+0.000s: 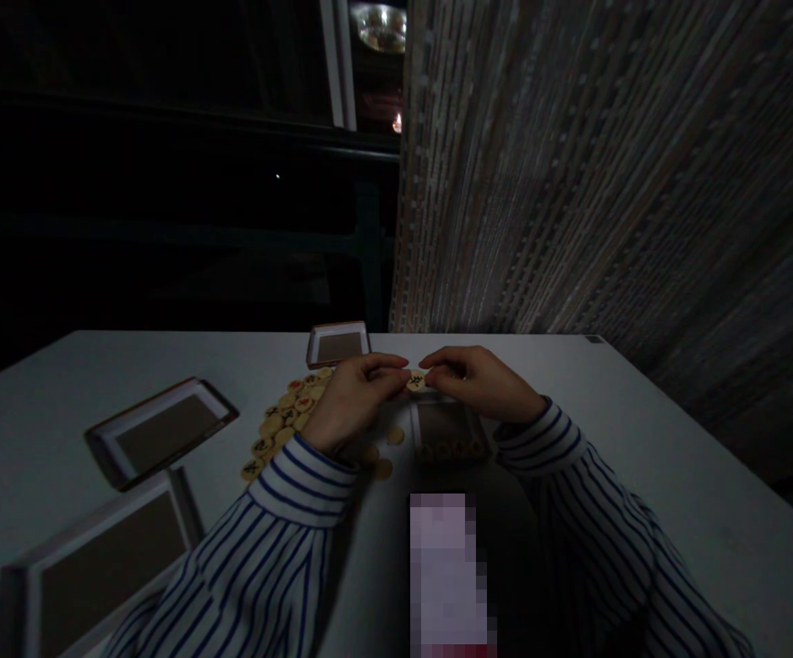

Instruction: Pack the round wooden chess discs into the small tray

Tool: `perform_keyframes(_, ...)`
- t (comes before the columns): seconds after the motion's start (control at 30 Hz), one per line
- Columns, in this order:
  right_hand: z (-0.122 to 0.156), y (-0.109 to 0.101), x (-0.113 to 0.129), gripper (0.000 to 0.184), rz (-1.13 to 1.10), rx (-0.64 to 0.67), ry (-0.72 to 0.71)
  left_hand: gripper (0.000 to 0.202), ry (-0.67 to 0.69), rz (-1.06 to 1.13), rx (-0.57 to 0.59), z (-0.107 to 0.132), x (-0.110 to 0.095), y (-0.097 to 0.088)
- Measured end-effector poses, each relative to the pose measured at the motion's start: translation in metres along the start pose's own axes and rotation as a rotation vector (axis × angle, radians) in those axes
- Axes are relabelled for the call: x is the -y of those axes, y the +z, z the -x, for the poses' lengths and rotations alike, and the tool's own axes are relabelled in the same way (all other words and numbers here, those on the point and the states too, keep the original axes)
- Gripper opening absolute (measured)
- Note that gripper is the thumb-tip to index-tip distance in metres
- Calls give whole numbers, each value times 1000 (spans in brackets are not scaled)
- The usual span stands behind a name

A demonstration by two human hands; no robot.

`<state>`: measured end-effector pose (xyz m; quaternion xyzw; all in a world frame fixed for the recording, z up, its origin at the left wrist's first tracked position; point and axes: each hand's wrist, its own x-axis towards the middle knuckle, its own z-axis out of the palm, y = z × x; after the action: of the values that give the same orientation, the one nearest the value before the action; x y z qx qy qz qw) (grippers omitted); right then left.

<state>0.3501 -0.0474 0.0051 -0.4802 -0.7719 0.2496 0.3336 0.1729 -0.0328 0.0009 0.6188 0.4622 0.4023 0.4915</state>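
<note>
My left hand (pixel 355 395) and my right hand (pixel 482 382) meet above a white table (pixel 643 457), both pinching one round wooden game piece (pixel 416 380) with a dark character on its face. Both sleeves are white with blue stripes. Just below the hands lies a small open box (pixel 448 429) with a row of pieces along its near edge. A heap of several similar round pieces (pixel 287 416) lies on the table to the left of my left hand. A few loose pieces (pixel 386 452) rest near my left wrist.
Empty shallow box trays lie on the table: one small at the back (pixel 338 345), one at mid left (pixel 162 429), one large at the near left (pixel 95 562). A striped curtain (pixel 608 164) hangs behind on the right. The left background is dark.
</note>
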Motion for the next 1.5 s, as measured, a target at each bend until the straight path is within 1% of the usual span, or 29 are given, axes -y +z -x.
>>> perform_keyframes(0.17,-1,2,-1,26,-40,13,25,32,-3,3,26,-1,1,0)
perform_keyframes(0.33,-2,2,0,23,-53,13,19,32,-18,46,44,-1,2,1)
perform_keyframes(0.5,-1,0,0,23,-13,24,-34,28,-43,30,59,2,-1,3)
perform_keyframes(0.63,0,0,-1,23,44,35,-77,27,-38,39,75,2,-3,3)
perform_keyframes(0.87,-1,0,-2,22,54,9,-64,34,-46,46,91,2,0,2)
perform_keyframes(1.03,-2,0,-1,22,60,3,-65,32,-53,79,95,0,1,2)
perform_keyframes(1.17,-1,1,2,23,62,-9,-98,30,-31,64,109,-2,5,-1)
perform_keyframes(1.37,-1,2,6,24,51,-7,-111,31,42,42,156,-5,11,-5)
perform_keyframes(1.5,-1,2,7,23,67,-4,-111,29,12,40,152,-4,7,-5)
